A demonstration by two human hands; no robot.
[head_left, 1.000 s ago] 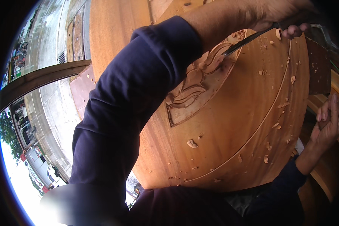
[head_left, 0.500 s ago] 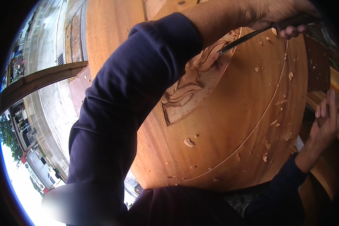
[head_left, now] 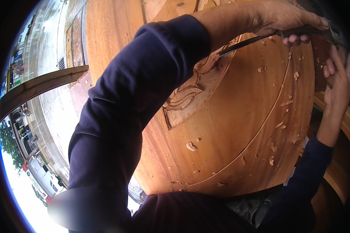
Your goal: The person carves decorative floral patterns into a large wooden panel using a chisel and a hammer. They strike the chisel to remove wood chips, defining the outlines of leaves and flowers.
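Note:
My left hand (head_left: 287, 18), its arm reaching across from the left in a dark sleeve, is wrapped round the handle of a carving chisel (head_left: 247, 43). The chisel's dark blade slants down to the left, its tip on a leafy relief carving (head_left: 184, 99) cut into a large, rounded wooden panel (head_left: 237, 120). My forearm hides part of that carving. At the right edge my right hand (head_left: 338, 77) is raised with its fingers stretched out, holding nothing I can see. Its fingertips are close to the handle's far end; whether they touch it is unclear in the dark rim.
Curled wood shavings (head_left: 271, 160) are scattered over the panel, along a thin curved line (head_left: 256, 138). A brown wooden beam (head_left: 46, 85) runs off at the left. Beyond it lies pale paving (head_left: 52, 112) with a street. Wooden boards (head_left: 332, 178) stand at the right.
My right hand has risen toward the end of the chisel handle. My left hand and the chisel have shifted slightly to the left in the picture, as has the panel.

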